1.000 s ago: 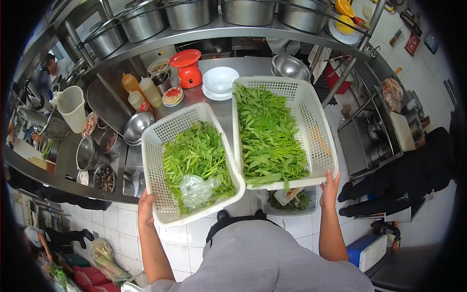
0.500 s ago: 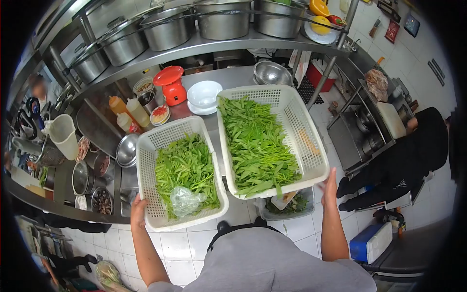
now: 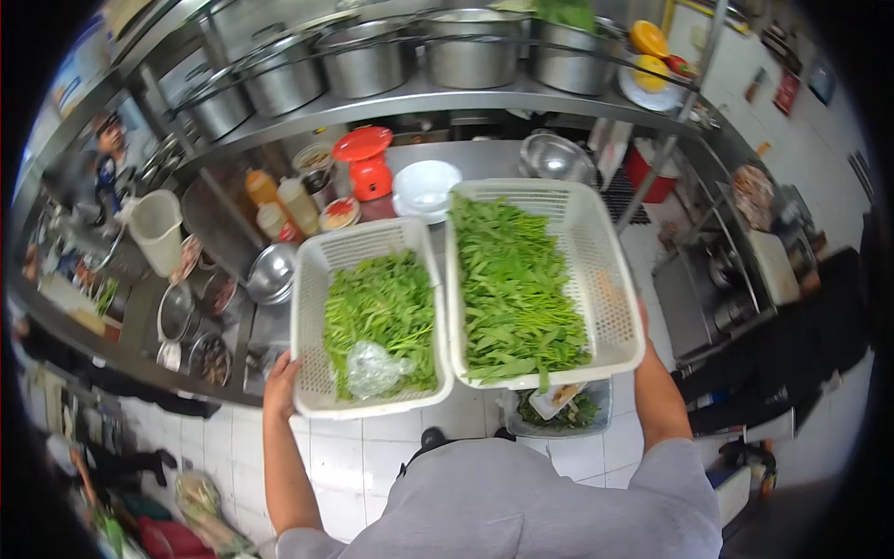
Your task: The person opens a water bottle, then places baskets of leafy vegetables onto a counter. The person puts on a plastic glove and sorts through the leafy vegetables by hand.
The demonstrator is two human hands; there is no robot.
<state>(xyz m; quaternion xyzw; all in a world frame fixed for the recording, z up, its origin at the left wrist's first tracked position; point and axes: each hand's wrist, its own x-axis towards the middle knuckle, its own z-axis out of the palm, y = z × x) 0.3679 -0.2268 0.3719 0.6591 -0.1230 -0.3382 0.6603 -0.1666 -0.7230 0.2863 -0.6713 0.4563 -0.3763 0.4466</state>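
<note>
I have both baskets side by side at the desk's (image 3: 489,156) near edge, jutting past it. Loading looks well along to me: the left basket (image 3: 309,307) holds a loose heap of leafy greens (image 3: 377,296) with a clear plastic bag (image 3: 377,368) on top; the right basket (image 3: 607,270) holds aligned stems and leaves (image 3: 517,289), its right side bare. I cannot judge what remains. My left hand (image 3: 279,380) touches the left basket's outer wall; I cannot tell whether its fingers grip. My right hand (image 3: 643,324) is mostly hidden beside the right basket, fingers unreadable. Below, a plastic bin (image 3: 596,421) holds green scraps and a white tray.
</note>
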